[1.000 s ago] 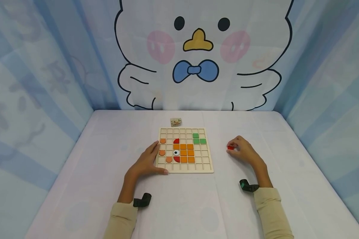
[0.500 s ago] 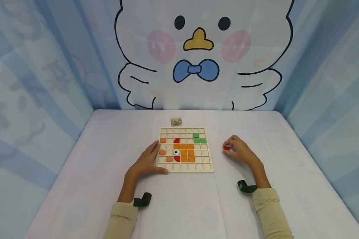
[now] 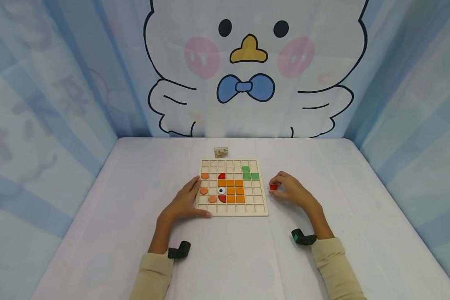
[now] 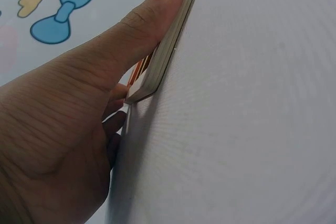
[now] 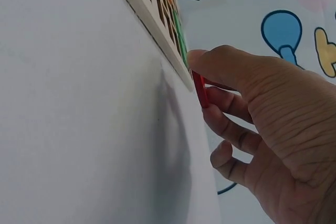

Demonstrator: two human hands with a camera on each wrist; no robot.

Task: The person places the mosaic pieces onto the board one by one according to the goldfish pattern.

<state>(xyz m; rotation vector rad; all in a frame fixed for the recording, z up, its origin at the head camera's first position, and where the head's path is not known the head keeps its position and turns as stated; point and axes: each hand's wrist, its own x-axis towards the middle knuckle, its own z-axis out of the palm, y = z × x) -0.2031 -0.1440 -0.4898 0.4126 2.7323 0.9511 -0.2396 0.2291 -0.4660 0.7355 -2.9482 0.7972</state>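
Observation:
A pale wooden grid board (image 3: 253, 208) lies on the table, with orange squares (image 3: 230, 191), orange discs (image 3: 212, 199), green squares (image 3: 251, 176), two red rounded tiles (image 3: 222, 176) and an eye disc (image 3: 221, 191) in its cells. My left hand (image 3: 185, 201) holds its near left corner, thumb along the front edge and fingers at the left side. Just off the board's right edge, my right hand (image 3: 293, 191) pinches a red tile (image 5: 199, 88) between thumb and fingers. The tile's full outline is partly hidden by the fingers.
A small patterned card (image 3: 221, 152) sits behind the board. Curtains with a cartoon bird stand at the back and sides of the white-clothed table (image 3: 225, 266). Each wrist wears a black camera.
My right hand has moved left toward the board, carrying the red tile. The left hand stays at the board's corner, and the tiles on the board have not moved.

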